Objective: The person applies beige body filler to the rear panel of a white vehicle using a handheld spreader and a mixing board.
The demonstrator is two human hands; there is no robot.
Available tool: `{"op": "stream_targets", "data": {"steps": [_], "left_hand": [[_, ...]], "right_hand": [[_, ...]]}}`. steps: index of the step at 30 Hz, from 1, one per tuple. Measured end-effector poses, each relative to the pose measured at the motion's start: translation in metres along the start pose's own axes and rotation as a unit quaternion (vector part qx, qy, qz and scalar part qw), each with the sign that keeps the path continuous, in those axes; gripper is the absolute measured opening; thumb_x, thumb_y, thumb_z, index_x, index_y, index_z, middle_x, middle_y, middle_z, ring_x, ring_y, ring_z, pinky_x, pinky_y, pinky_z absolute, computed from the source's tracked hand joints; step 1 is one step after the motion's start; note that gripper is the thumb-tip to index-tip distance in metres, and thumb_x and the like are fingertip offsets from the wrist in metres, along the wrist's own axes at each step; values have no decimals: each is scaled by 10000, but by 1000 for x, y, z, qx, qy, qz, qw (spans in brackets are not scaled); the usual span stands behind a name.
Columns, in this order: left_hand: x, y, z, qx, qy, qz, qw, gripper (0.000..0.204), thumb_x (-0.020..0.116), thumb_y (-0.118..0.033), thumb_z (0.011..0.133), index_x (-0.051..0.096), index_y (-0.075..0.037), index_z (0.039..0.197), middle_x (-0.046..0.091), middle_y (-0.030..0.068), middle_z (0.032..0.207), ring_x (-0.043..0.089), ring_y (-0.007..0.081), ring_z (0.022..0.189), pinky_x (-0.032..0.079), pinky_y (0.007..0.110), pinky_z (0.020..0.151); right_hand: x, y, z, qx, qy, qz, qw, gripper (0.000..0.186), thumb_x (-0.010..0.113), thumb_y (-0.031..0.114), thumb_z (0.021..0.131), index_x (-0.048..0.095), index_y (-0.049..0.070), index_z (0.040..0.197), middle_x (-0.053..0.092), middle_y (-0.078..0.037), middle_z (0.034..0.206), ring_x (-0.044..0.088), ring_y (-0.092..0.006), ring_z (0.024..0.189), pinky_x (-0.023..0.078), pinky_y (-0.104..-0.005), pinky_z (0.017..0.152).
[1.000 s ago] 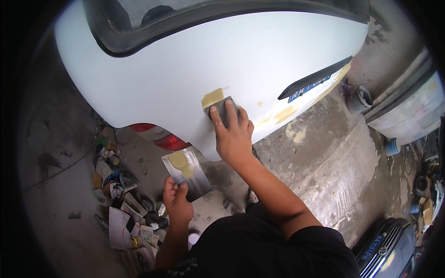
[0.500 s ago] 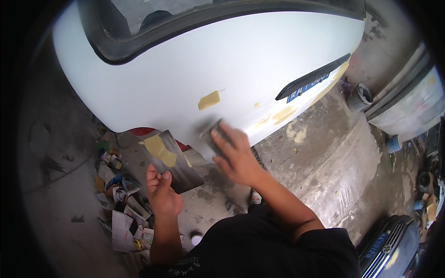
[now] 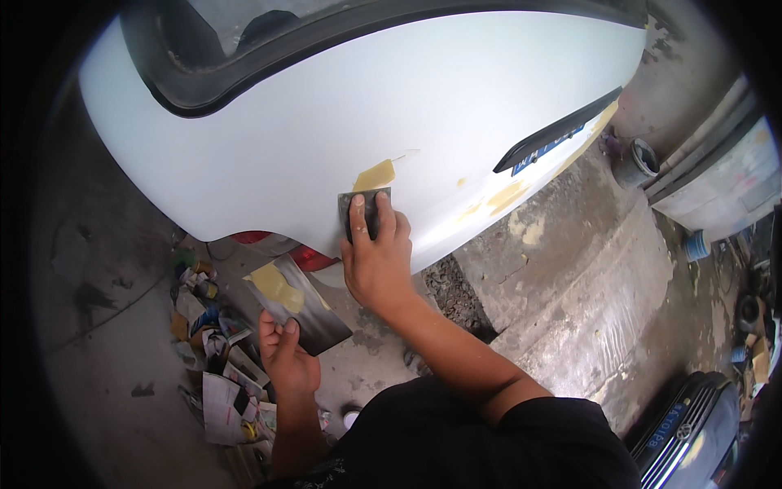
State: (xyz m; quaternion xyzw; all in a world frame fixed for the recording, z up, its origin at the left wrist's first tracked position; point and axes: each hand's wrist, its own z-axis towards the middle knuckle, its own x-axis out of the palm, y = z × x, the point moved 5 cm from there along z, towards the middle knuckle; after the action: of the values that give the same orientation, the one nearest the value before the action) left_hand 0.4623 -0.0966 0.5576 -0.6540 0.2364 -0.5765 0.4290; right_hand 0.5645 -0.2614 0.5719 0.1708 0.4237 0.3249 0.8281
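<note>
A white car's rear body panel [image 3: 244, 147] fills the upper view, with yellowish filler patches [image 3: 373, 175] on it. My right hand [image 3: 376, 257] presses a small dark flat spreader [image 3: 346, 207] against the panel at the lower edge of the central patch. My left hand [image 3: 289, 354] grips a metal plate [image 3: 322, 324] carrying a blob of yellow filler [image 3: 275, 285], just below the red tail light [image 3: 314, 259].
A blue number plate [image 3: 525, 163] sits under a dark trim strip. Loose debris and cans [image 3: 224, 399] lie at lower left. A bucket [image 3: 631, 167], a paint-spotted panel [image 3: 717, 179] and a blue container [image 3: 696, 244] stand right; another vehicle's grille [image 3: 688, 424] is at lower right.
My right hand moved down off the patch half a second ago and is now back up at its lower edge. My left hand and plate have shifted left since a second ago.
</note>
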Motion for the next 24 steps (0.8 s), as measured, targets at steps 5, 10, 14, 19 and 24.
{"op": "stream_targets", "data": {"steps": [5,10,14,19,24], "left_hand": [[-13,0,5,17,-8,27,999,385,548,43,894,475,13,1271,598,59,1143,545,110,1032,410,269,959],[-12,1,2,9,-9,9,1000,359,534,39,906,478,6,1259,593,61,1135,554,120,1035,421,282,959],[-22,7,-1,8,-32,20,999,388,544,46,898,470,16,1277,585,57,1143,548,116,1041,413,276,961],[-12,6,1,-8,-5,6,1000,417,558,32,897,457,15,1301,575,67,1189,536,124,1082,400,283,977],[-3,7,6,-11,-15,11,1000,413,543,29,901,459,15,1306,579,78,1205,537,133,1096,391,288,996]], "right_hand": [[-6,1,-9,9,59,-18,998,655,657,146,817,410,34,1413,329,-304,1393,415,-481,1120,403,-561,919],[-35,-18,11,32,-13,-12,999,630,618,172,840,408,88,1428,306,-251,1452,380,-464,1186,413,-545,897],[-20,-20,22,5,-33,-20,999,619,615,157,835,419,91,1418,316,-257,1449,387,-472,1177,416,-558,872],[3,-21,-4,-31,-17,-33,999,620,623,132,811,441,117,1403,352,-228,1429,404,-460,1159,415,-555,838],[-29,-19,-14,-17,88,-15,996,594,604,127,841,438,97,1411,362,-218,1427,406,-440,1198,411,-541,911]]}}
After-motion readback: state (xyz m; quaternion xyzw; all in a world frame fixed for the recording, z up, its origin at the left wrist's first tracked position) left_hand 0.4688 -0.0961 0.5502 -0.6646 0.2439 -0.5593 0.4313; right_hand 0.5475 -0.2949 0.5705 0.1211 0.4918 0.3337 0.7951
